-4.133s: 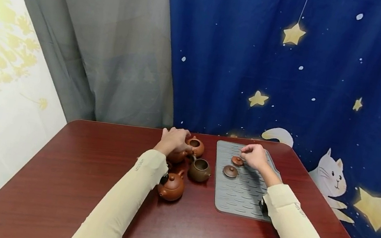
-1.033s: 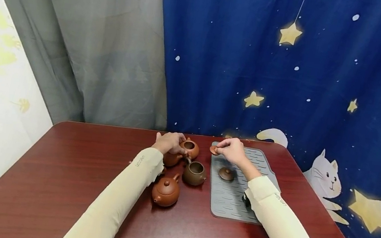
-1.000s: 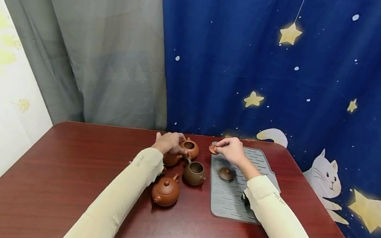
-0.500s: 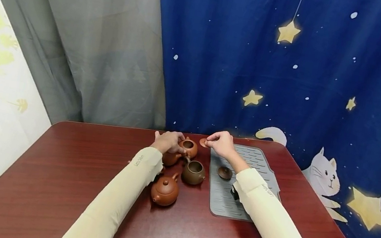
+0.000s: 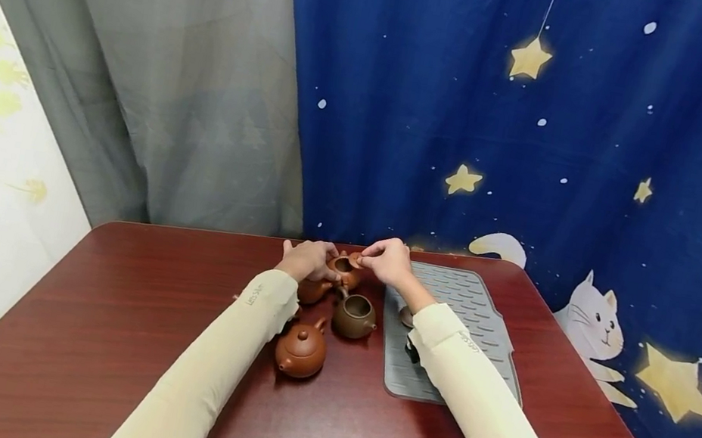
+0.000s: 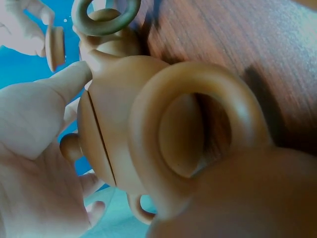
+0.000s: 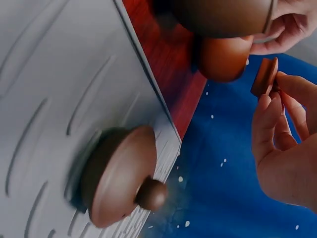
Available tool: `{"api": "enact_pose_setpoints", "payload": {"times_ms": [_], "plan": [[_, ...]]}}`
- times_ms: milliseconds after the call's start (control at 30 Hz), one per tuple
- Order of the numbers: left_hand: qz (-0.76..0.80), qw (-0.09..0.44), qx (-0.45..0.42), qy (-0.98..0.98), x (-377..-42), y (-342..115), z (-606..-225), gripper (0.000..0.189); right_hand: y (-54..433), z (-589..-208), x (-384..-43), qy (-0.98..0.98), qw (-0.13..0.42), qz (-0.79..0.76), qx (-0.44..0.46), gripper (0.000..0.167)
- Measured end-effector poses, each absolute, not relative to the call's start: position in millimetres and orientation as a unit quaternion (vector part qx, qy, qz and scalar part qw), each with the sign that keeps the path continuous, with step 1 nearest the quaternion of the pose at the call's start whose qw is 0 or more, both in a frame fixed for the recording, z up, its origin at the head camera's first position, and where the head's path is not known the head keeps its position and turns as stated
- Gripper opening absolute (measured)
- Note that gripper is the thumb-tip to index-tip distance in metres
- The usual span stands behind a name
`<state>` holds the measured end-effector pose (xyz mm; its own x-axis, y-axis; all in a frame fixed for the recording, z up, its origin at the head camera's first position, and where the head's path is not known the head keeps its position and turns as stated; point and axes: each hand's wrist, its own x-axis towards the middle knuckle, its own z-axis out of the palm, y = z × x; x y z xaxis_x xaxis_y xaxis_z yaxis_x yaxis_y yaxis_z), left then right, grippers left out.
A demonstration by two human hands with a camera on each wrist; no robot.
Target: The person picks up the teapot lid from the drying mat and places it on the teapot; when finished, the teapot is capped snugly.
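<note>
My right hand (image 5: 388, 261) pinches a small reddish-brown teapot lid (image 7: 266, 77) by its knob. The lid is held tilted, just above the right rim of an open reddish-brown teapot (image 5: 346, 272). On that pot's left side is my left hand (image 5: 308, 260), its thumb and fingers spread around the body; part of the grip is hidden. Below the left palm stands a lidded teapot (image 6: 133, 104). A dark brown teapot (image 5: 354, 317) without a lid stands nearer me, and another lidded reddish-brown teapot (image 5: 301, 350) is in front.
A grey ridged mat (image 5: 450, 288) lies right of the pots, with a brown lid (image 7: 124, 173) knob up on it. My right sleeve partly covers both. The wooden table (image 5: 159, 296) extends to the left, with curtains behind its far edge.
My right hand has picked the small lid up off the mat and carried it left to the open teapot. My left hand has stayed beside that teapot.
</note>
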<state>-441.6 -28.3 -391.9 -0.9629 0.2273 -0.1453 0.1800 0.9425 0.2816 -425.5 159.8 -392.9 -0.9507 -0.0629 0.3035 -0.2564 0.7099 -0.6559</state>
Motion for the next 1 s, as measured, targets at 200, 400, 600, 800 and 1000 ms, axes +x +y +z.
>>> {"api": "enact_pose_setpoints", "payload": {"times_ms": [200, 400, 600, 800, 1000], "plan": [[0.125, 0.083, 0.105, 0.983, -439.5, -25.5, -391.2, 0.057, 151.2, -397.7, -430.0, -0.917, 0.121, 0.37, 0.083, 0.005], [0.115, 0.083, 0.1, 0.985, -440.3, -25.6, -391.2, 0.059, 141.6, -400.3, -434.8, -0.925, 0.118, 0.352, 0.086, 0.004], [0.107, 0.075, 0.111, 0.985, -440.6, -25.9, -391.6, 0.059, 135.8, -402.4, -436.2, -0.93, 0.113, 0.34, 0.082, 0.005], [0.113, 0.078, 0.108, 0.985, -440.2, -26.6, -392.5, 0.057, 133.7, -407.1, -438.0, -0.934, 0.112, 0.328, 0.09, 0.005], [0.117, 0.062, 0.112, 0.985, -438.0, -29.2, -391.2, 0.055, 132.0, -407.5, -440.0, -0.932, 0.111, 0.335, 0.086, 0.005]]}}
